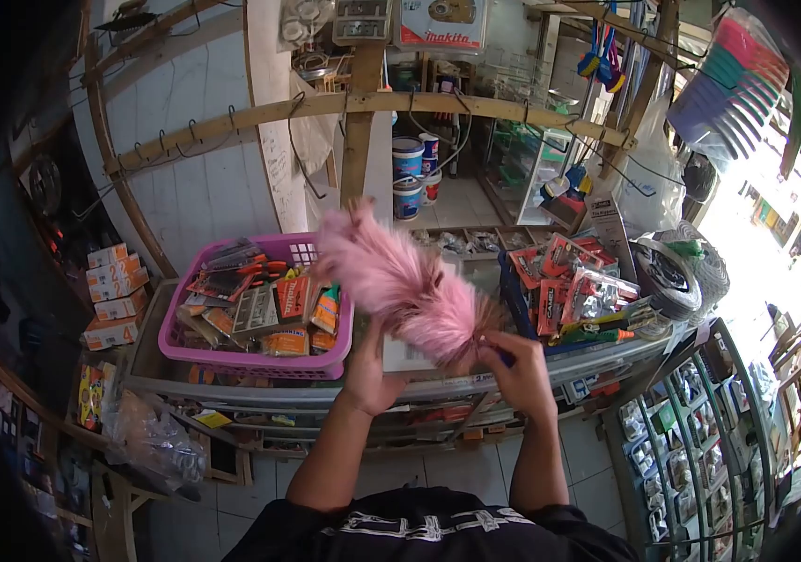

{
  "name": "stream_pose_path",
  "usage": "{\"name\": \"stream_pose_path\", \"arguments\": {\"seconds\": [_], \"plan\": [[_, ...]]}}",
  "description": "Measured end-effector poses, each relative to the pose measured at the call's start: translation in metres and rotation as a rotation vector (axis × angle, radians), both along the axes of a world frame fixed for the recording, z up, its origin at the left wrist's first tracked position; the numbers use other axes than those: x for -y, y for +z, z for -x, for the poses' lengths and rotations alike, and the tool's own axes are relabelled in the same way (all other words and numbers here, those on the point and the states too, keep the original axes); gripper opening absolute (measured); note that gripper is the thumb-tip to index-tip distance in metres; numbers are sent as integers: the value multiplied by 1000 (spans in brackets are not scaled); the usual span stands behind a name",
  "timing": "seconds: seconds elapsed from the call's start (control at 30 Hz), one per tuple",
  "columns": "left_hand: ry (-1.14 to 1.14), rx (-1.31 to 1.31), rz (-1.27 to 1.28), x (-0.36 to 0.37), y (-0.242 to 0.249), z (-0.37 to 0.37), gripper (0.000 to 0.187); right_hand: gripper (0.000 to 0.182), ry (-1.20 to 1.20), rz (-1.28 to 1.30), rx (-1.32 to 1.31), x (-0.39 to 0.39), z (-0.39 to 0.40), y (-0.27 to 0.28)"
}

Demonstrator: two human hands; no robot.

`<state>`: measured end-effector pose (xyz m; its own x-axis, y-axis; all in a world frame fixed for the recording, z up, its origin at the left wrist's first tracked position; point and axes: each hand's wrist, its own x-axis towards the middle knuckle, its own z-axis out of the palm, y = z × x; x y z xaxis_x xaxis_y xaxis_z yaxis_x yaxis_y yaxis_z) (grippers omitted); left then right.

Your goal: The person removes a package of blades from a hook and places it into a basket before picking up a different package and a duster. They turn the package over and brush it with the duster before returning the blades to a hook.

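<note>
A fluffy pink feather duster (405, 281) with brownish tufts slants across the middle of the view, over the glass counter. Closed around its short dark handle at the lower right end is my right hand (517, 370). My left hand (369, 375) is up against the underside of the feathers, its fingers hidden behind them; I cannot tell whether it grips the duster. Just left of that hand stands a pink plastic basket (255, 368) filled with packaged hardware, including a red Makita pack (293, 298).
Red-carded tool packs (564, 286) fill a dark tray on the right of the counter (419, 386). Rolled material (690, 272) lies beyond them. A wooden rail (494, 105) with metal hooks crosses ahead. Orange-and-white boxes (117, 286) are stacked at left.
</note>
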<state>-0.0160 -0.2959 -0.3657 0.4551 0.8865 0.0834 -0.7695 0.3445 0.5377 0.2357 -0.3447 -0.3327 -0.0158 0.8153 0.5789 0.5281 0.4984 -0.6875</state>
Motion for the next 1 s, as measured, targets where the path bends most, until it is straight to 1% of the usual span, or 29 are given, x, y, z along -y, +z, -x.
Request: {"name": "stream_pose_path", "arguments": {"seconds": [0.1,0.13,0.23,0.27,0.37,0.4,0.47,0.5,0.53,0.57,0.6,0.63,0.7,0.73,0.77,0.83,0.87,0.93,0.97,1.0], "plan": [[-29,-48,-22,10,5,9,68,26,-75,82,-79,-15,-9,9],[-24,-109,-50,14,20,7,70,28,-99,-31,-28,-14,-5,12],[52,-55,-44,11,13,9,67,29,49,56,85,-13,6,24],[42,-17,5,7,11,11,60,29,89,106,106,-13,9,30],[82,161,-137,-1,19,23,61,26,27,-14,-35,-22,23,10],[141,222,-180,2,35,23,65,26,121,34,-6,-19,23,7],[-62,395,-177,-2,48,38,65,26,309,132,61,-10,22,-2],[-165,481,-176,-3,54,43,65,26,263,170,-9,-8,24,-9],[220,140,-418,-1,63,37,68,26,215,210,-78,-9,25,-20],[448,202,-201,10,69,29,72,26,166,252,-144,-9,25,-26],[304,320,-293,2,57,33,72,25,83,314,-118,-2,31,-17],[157,437,-386,-4,48,35,72,22,157,251,-108,0,35,-22],[298,100,-398,3,36,32,66,17,304,123,-89,2,40,-34],[156,221,-521,-7,39,27,65,18,304,205,-128,4,41,-34],[-3,329,-633,-17,43,21,64,18,233,265,-149,6,41,-33],[347,279,-190,5,43,20,71,19,89,379,-192,6,40,-32],[328,291,-206,2,38,20,70,19,138,367,-174,8,40,-32],[438,-95,-545,-2,25,21,62,19,230,340,-140,13,38,-35],[365,0,-412,0,19,19,61,19,202,306,-174,13,38,-37],[302,107,-269,11,38,12,60,19,172,273,-208,11,38,-41]]}}
